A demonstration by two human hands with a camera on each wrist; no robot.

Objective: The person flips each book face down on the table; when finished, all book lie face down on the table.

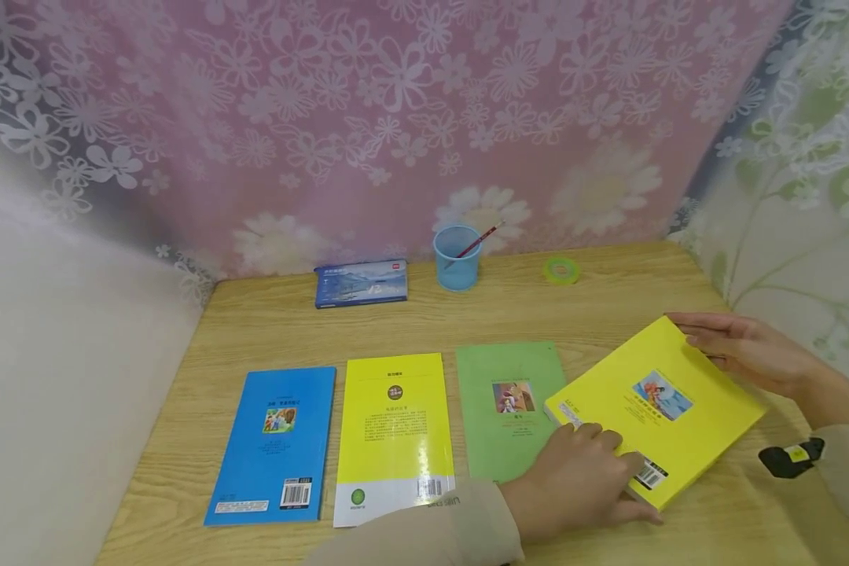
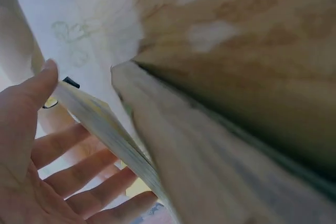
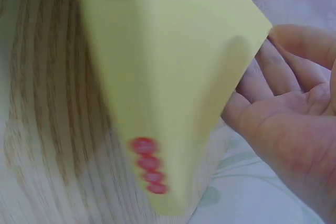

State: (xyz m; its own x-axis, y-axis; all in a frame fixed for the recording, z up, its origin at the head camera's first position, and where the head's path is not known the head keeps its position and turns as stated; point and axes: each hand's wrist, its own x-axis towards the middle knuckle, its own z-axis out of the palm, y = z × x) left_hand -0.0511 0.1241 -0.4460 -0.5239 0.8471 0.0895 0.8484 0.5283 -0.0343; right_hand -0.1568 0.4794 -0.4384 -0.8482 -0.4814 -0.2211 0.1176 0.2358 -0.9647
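Your left hand [image 1: 580, 479] lies flat with straight fingers on the near corner of the thick yellow book [image 1: 654, 409], at the lower right of the frame. Your right hand [image 1: 743, 350] touches its far edge, fingers straight and close together. The book looks a bit heavy, stiff, with a smooth, slippery cover. Hold it by two edges.

On the surface [image 1: 608, 306] you have four books: one blue book [image 1: 276, 444], one green book [image 1: 505, 409], two yellow. One blue cup [image 1: 457, 259] holds one pencil [image 1: 477, 240].
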